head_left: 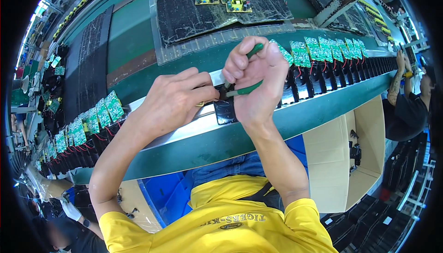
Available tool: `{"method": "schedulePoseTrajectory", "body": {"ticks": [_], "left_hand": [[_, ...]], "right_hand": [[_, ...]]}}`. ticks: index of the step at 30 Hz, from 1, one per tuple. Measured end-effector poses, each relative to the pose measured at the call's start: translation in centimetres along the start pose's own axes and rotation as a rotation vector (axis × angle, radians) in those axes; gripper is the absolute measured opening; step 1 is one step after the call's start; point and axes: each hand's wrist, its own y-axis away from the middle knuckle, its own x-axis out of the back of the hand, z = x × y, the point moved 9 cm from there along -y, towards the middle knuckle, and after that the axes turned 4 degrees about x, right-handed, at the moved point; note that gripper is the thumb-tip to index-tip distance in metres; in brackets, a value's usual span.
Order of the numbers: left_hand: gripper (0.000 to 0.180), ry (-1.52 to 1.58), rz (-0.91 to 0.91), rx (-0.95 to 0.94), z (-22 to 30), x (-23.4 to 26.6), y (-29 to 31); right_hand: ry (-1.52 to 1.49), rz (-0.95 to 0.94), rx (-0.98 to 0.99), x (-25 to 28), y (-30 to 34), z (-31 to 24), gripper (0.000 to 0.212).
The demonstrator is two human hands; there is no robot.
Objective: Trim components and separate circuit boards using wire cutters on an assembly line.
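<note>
In the head view, the right hand (258,80), palm turned up, has its grip wrapped around green-handled pliers (249,88); the two handles stand apart, one against the palm and one under the bent fingers. The pliers' tip points left, to the left hand (173,98), whose fingers are gathered right beside it. What the left grip pinches, if anything, is hidden behind those fingers. A small yellow piece (200,104) shows just below them.

A black case (226,112) lies below the pliers' tip, on the metal strip (196,126) along the near edge of the green counter (198,150). More cases stand in a row to left and right, with green circuit boards (318,50) and red wires at their far ends. Farther off, boards with yellow parts (236,4) sit on a black mat (177,20).

The step in hand seems to be pliers work on a small part at this case. The next move probably calls for the left fingers to steady the part while the right hand squeezes the handles together, keeping the tip clear of the fingertips.
</note>
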Motion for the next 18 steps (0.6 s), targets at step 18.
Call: {"method": "schedulePoseTrajectory", "body": {"ticks": [18], "left_hand": [[0.009, -0.003, 0.055, 0.194, 1.7, 1.5, 0.2]], "right_hand": [[0.790, -0.196, 0.263, -3.2, 3.2, -9.9, 0.041]]}}
